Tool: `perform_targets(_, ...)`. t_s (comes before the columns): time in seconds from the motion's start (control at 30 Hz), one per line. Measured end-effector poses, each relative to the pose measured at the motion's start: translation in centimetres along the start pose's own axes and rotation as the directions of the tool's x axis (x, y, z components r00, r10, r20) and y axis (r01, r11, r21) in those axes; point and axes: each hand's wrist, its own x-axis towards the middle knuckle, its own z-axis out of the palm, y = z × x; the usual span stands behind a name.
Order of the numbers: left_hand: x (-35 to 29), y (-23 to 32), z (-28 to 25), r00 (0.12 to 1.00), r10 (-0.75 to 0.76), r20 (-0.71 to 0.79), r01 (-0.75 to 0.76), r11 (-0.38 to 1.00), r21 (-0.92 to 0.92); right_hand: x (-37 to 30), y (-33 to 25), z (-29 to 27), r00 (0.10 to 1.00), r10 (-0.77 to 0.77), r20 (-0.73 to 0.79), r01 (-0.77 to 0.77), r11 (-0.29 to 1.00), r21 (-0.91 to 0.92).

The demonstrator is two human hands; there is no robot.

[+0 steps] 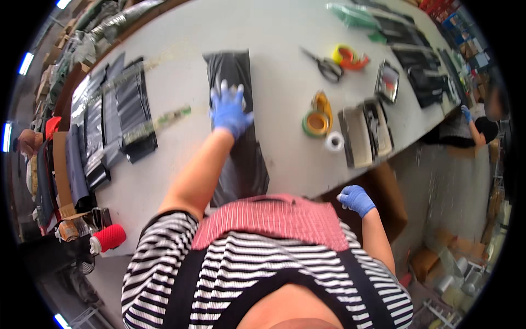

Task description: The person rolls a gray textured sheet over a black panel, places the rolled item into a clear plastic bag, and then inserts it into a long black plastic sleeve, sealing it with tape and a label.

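My left hand, in a blue glove, lies flat with fingers spread on a long dark plastic bag. The bag stretches from mid-table toward my body, and its near end is partly covered by my pink striped apron. My right hand, also blue-gloved, hangs off the table's edge at my right side. Its fingers are curled in, and whatever they may hold is hidden. Nearest to it on the table are a white tape roll and an open grey box.
Right of the bag lie scissors, an orange tape dispenser, a yellow tape dispenser and a small black tray. Dark plastic bags are stacked at left, near a red spool. Another person works at far right.
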Motion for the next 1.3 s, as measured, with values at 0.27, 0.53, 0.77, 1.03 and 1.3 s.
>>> perform_targets(0.27, -4.3, -3.9, 1.5, 0.997, 0.002, 0.077, 0.018, 0.967, -0.254, 10.0, -13.5, -11.2, 0.780, -0.249, -0.574, 0.100, 0.955, -0.277)
perform_targets(0.53, -7.4, -4.6, 0.6, 0.997, -0.038, 0.071, 0.054, 0.970, -0.238, 16.2, -16.1, -11.5, 0.854, -0.186, -0.487, 0.047, 0.958, -0.283)
perform_targets(0.77, -6.0, -4.2, 0.5, 0.989, 0.004, 0.151, 0.014, 0.992, -0.121, 16.5, -17.6, -10.9, 0.744, -0.415, -0.524, 0.645, 0.650, 0.402)
perform_targets(1.03, -8.8, -4.0, -1.1, 0.988, 0.112, -0.102, -0.143, 0.459, -0.877, -0.2, -22.9, -6.4, 0.597, -0.633, -0.493, 0.722, 0.156, 0.674)
perform_targets(1.3, -16.0, 0.7, -6.1, 0.939, 0.206, 0.275, 0.309, -0.155, -0.938, -5.0, -20.6, -0.3, 0.100, -0.831, -0.548, 0.763, 0.417, -0.494)
